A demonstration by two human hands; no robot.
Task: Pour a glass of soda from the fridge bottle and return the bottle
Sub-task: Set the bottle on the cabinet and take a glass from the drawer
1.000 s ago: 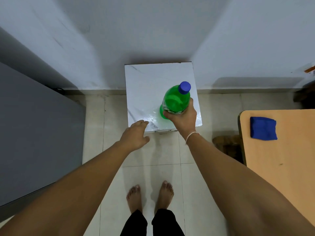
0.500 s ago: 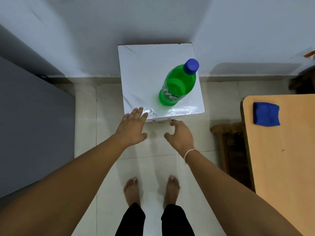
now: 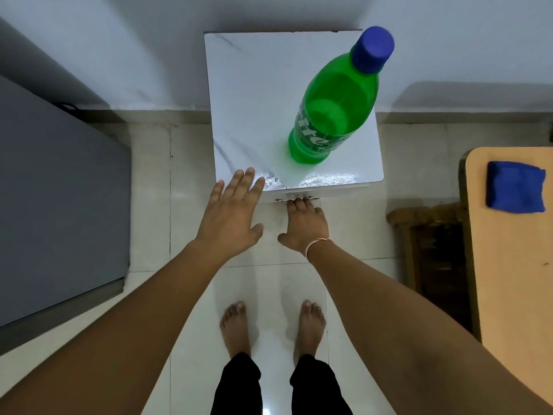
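Bottle: green bottle [image 3: 332, 106] with blue cap [image 3: 372, 49], upright on the white tabletop [image 3: 254, 94], toward its right side near the front edge, free of both hands.
Left hand [image 3: 232, 215]: flat and spread, grasping nothing, fingertips over the tabletop's front-left corner.
Right hand [image 3: 305, 224]: fingers curled under the front edge by a metal fitting; grip there hidden, cannot tell.
Wooden tabletop [image 3: 508, 280]: at right, blue cloth [image 3: 514, 187] near its far edge.
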